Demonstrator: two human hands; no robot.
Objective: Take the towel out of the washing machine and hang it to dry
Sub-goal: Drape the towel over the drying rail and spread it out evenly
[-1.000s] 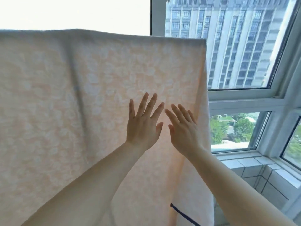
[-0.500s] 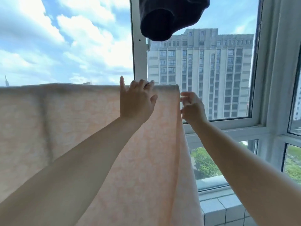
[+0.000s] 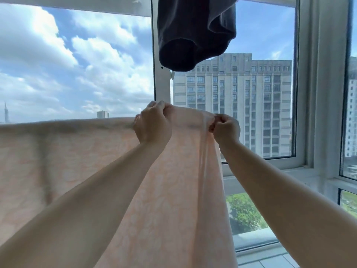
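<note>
A pale peach patterned towel hangs spread across the lower left and middle of the view, its top edge level at the left. My left hand grips that top edge near the right end and lifts it a little. My right hand pinches the towel's top right corner. The cloth between the two hands is raised and bunched. Whatever the towel hangs over is hidden behind it.
A dark garment hangs overhead just above my hands. A white window frame stands right behind the towel, with tall buildings outside. A tiled sill runs along the lower right.
My hands went from flat on the towel's face up to its top edge, then closed on it. The right end of the edge is now lifted. The camera tilted upward.
</note>
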